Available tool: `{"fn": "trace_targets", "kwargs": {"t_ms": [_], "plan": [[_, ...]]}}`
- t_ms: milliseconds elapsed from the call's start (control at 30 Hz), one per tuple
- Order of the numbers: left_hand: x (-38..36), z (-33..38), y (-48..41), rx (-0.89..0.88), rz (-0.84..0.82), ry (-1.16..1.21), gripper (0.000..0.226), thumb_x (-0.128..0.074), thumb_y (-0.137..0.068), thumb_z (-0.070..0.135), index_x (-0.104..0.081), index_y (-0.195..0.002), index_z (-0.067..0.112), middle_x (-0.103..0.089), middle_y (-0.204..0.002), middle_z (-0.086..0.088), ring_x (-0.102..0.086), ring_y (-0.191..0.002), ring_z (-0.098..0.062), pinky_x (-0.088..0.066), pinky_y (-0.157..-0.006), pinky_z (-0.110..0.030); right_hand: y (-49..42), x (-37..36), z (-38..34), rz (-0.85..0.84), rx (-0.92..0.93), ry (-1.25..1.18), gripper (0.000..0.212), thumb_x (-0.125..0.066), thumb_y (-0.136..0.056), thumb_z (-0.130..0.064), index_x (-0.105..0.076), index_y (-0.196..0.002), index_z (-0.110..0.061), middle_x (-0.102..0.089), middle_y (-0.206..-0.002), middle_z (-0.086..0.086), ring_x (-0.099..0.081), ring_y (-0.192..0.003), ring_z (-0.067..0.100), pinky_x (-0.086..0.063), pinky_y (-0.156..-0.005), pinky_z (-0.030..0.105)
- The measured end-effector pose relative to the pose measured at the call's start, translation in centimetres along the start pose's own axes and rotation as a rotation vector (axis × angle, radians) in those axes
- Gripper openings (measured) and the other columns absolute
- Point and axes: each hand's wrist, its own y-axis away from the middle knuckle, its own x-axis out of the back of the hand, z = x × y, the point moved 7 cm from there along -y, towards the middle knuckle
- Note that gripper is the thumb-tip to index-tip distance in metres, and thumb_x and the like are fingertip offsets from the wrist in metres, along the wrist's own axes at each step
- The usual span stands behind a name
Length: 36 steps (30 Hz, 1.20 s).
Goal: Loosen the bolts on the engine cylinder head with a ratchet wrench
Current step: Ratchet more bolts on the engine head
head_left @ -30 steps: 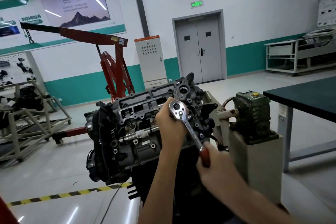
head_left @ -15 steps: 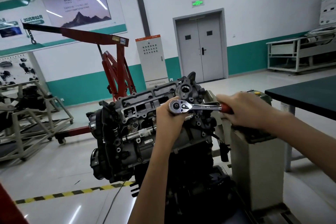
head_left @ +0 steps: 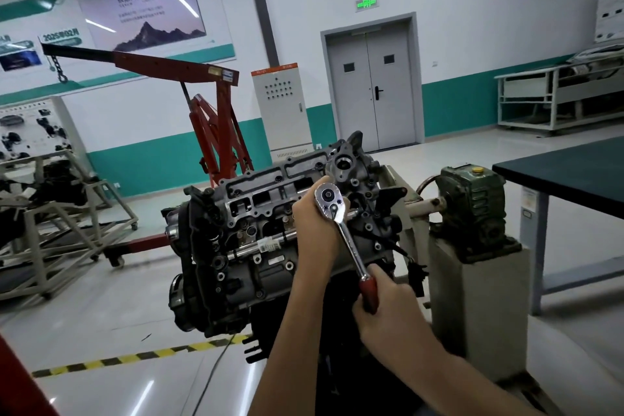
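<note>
Because the right grip [head_left: 381, 304] is curled round only the red handle [head_left: 368, 292], at the far end of the wrench [head_left: 351, 246], its pull works at full leverage. The likeliest fault, as I judge it, is the socket tipping and riding off the bolt. A pull that is sideways rather than square to the bolt would cause that and round the hex. A bolt that breaks free all at once would send that grip down toward the black plug [head_left: 416, 268] and cables at the lower right of the cylinder head [head_left: 270, 203], so knuckles are at stake.

The left grip [head_left: 314, 223] is wrapped round the wrench just under the ratchet head [head_left: 330, 201], steadying it against the cylinder head. Should it slacken, the tool could rock. Its fingers sit close to the castings and could be pinched in a slip.

The bolt itself is hidden beneath the ratchet head and the left grip, near the upper right of the cylinder head. Whether the socket is fully seated cannot be told. From there the shaft slants down past the cylinder head's lower right to the right grip. Right of the cylinder head stands a green gearbox [head_left: 472, 209] on a pedestal, possibly near enough to foul a wide swing.
</note>
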Motion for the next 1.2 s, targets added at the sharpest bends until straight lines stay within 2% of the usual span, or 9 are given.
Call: {"fn": "trace_targets", "kwargs": {"t_ms": [200, 333, 500, 667, 767, 867, 1000, 1100, 1200], "plan": [[0.4, 1.0, -0.3, -0.076, -0.104, -0.191, 0.047, -0.053, -0.074, -0.013, -0.036, -0.054, 0.026, -0.041, -0.047, 0.014, -0.032, -0.048, -0.001, -0.025, -0.048, -0.014, -5.4, 8.0, 1.0, -0.150, 0.281, 0.555, 0.011, -0.057, -0.084, -0.016, -0.050, -0.093, -0.015, -0.052, -0.062, -0.007, -0.051, -0.050, 0.003, -0.045, -0.046, 0.018], [0.5, 1.3, -0.5, -0.074, -0.162, -0.150, 0.044, -0.066, -0.079, -0.004, -0.043, -0.055, 0.024, -0.043, -0.050, 0.014, -0.034, -0.051, -0.002, -0.030, -0.051, -0.018, -9.3, 10.8, -1.2, -0.093, 0.416, 0.762, 0.016, -0.059, -0.082, -0.022, -0.049, -0.094, -0.017, -0.047, -0.061, -0.011, -0.050, -0.054, 0.007, -0.041, -0.055, 0.019], [1.0, 1.7, 0.3, -0.169, -0.067, -0.179, 0.041, -0.062, -0.076, -0.006, -0.042, -0.063, 0.027, -0.048, -0.056, 0.017, -0.038, -0.052, 0.000, -0.030, -0.052, -0.012, -5.2, 6.8, 1.4, -0.143, 0.184, 0.449, 0.012, -0.056, -0.083, -0.013, -0.049, -0.092, -0.015, -0.057, -0.067, 0.002, -0.055, -0.052, 0.010, -0.049, -0.049, 0.023], [-0.1, 1.3, 0.7, -0.106, 0.098, -0.078, 0.039, -0.059, -0.081, -0.012, -0.039, -0.064, 0.017, -0.039, -0.056, 0.013, -0.031, -0.054, -0.002, -0.030, -0.052, -0.018, 0.2, 0.4, -0.7, 0.049, -0.002, -0.026, 0.027, -0.060, -0.077, -0.006, -0.043, -0.071, -0.025, -0.048, -0.052, -0.008, -0.053, -0.046, 0.001, -0.031, -0.042, 0.004], [0.1, 0.4, 0.2, -0.002, 0.100, 0.047, 0.042, -0.050, -0.083, -0.017, -0.033, -0.060, 0.014, -0.027, -0.057, 0.005, -0.022, -0.056, -0.009, -0.021, -0.050, -0.023, 0.8, -1.3, -1.8, 0.039, -0.004, -0.110, 0.036, -0.059, -0.076, -0.003, -0.039, -0.067, -0.032, -0.044, -0.047, -0.009, -0.052, -0.046, -0.002, -0.029, -0.041, 0.002], [0.7, 0.2, -0.5, 0.012, 0.022, -0.056, 0.047, -0.047, -0.079, -0.019, -0.034, -0.056, 0.020, -0.032, -0.053, 0.008, -0.029, -0.054, -0.009, -0.025, -0.050, -0.023, -0.5, 1.0, -0.5, -0.049, 0.034, 0.035, 0.026, -0.058, -0.076, -0.007, -0.043, -0.072, -0.028, -0.047, -0.054, -0.004, -0.050, -0.044, 0.007, -0.033, -0.042, 0.007], [0.7, 1.2, -0.3, -0.046, -0.051, -0.183, 0.047, -0.051, -0.074, -0.015, -0.038, -0.053, 0.025, -0.040, -0.046, 0.015, -0.033, -0.048, -0.001, -0.027, -0.049, -0.013, -4.6, 6.4, 1.2, -0.214, 0.182, 0.436, 0.018, -0.058, -0.082, -0.013, -0.051, -0.098, -0.017, -0.057, -0.068, 0.000, -0.057, -0.054, 0.008, -0.053, -0.054, 0.026], [0.8, 1.0, -0.5, -0.029, -0.079, -0.143, 0.051, -0.058, -0.078, -0.012, -0.039, -0.052, 0.027, -0.041, -0.046, 0.015, -0.032, -0.049, -0.002, -0.028, -0.050, -0.016, -8.3, 9.7, -0.3, -0.213, 0.359, 0.725, 0.012, -0.054, -0.086, -0.018, -0.050, -0.098, -0.018, -0.055, -0.067, -0.008, -0.056, -0.056, 0.003, -0.050, -0.053, 0.019], [0.8, 1.2, -0.6, -0.030, -0.113, -0.149, 0.046, -0.063, -0.081, -0.003, -0.041, -0.053, 0.026, -0.042, -0.047, 0.015, -0.033, -0.049, -0.002, -0.029, -0.050, -0.017, -10.2, 11.0, -2.1, -0.138, 0.453, 0.809, 0.017, -0.058, -0.082, -0.019, -0.042, -0.084, -0.025, -0.051, -0.062, -0.007, -0.050, -0.054, 0.011, -0.040, -0.053, 0.023]]}}
